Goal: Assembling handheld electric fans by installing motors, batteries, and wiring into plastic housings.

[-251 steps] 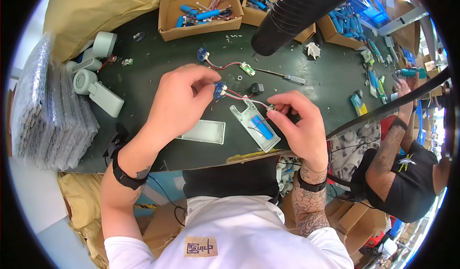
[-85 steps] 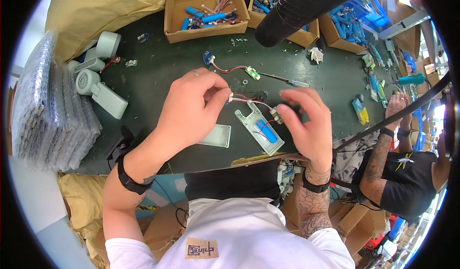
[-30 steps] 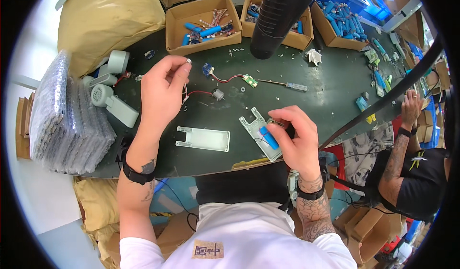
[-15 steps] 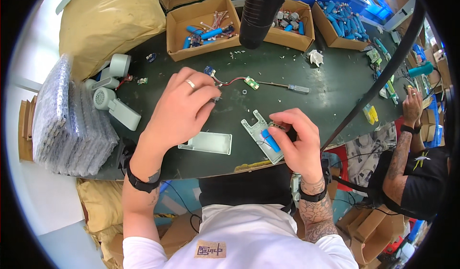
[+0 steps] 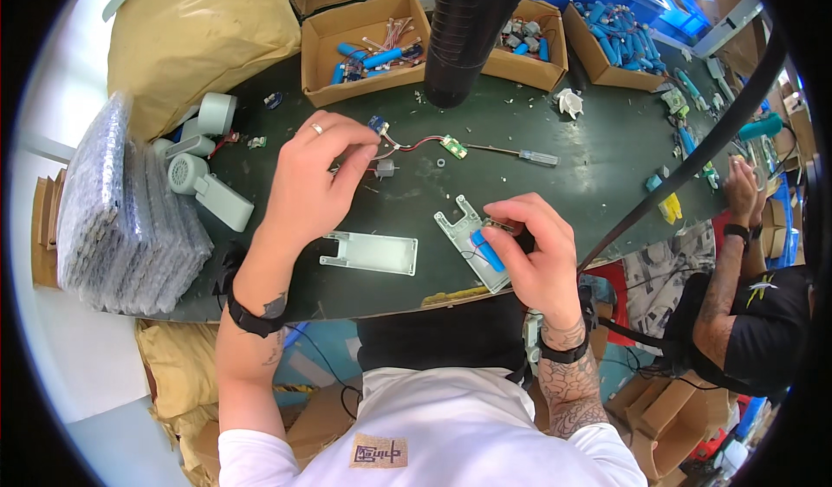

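My left hand (image 5: pixel 316 179) hovers over the dark green table, thumb and fingertips pinched. What they hold, if anything, is hidden; a small grey motor (image 5: pixel 385 168) lies just beside them. Close by, red and white wires (image 5: pixel 419 142) join a blue round part (image 5: pixel 378 125) to a green circuit board (image 5: pixel 453 147). My right hand (image 5: pixel 542 253) pinches a small circuit board (image 5: pixel 499 224) above a pale green housing half (image 5: pixel 466 227). Under its thumb, a blue cylindrical battery (image 5: pixel 487 250) rests at the shell. A second pale housing half (image 5: pixel 378 254) lies between my hands.
A screwdriver (image 5: pixel 538 158) and a white impeller (image 5: pixel 569 103) lie farther back. Cardboard boxes (image 5: pixel 322 95) of parts line the far edge, with a black tube (image 5: pixel 455 62) hanging before them. Bubble-wrap sleeves (image 5: pixel 130 218) and small fans (image 5: pixel 224 203) stand left. Another person's hand (image 5: pixel 742 194) works at right.
My left hand has shifted slightly left and back, uncovering the grey motor. My right hand stays at the shell and battery with little movement.
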The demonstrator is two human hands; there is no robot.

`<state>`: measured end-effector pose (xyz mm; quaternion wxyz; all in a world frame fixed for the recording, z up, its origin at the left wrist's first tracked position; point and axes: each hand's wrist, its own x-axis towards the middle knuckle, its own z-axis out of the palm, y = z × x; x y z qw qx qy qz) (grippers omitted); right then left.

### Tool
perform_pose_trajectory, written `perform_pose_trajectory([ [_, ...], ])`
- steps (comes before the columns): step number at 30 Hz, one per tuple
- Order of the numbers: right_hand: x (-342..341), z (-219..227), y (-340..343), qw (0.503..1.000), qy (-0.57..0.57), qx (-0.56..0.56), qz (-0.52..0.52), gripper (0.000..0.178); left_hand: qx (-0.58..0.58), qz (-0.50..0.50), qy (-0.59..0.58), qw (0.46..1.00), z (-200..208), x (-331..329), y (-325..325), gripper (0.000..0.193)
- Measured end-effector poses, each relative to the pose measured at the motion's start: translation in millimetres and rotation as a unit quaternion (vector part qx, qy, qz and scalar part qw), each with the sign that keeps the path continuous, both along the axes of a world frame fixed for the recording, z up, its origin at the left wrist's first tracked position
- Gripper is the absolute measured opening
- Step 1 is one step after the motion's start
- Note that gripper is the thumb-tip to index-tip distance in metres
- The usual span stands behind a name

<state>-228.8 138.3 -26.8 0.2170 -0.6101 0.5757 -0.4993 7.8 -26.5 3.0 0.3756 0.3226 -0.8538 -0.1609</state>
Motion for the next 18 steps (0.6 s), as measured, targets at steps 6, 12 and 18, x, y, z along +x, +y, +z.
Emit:
perform_pose_trajectory([
  [6,-1,0,0,1.0,-0.026,0.0,-0.007,0.025,0.016,-0.153,-0.094,0.984,9,3,8,0.019],
  [12,-3,-3,1,0.999,-0.049,0.01,-0.001,0.027,0.013,-0.138,-0.066,0.988,5,-6,15,0.026],
  [18,-3,-7,-2,0.997,-0.071,-0.017,-0.014,0.024,0.021,-0.16,-0.055,0.985,-1,-11,21,0.021],
])
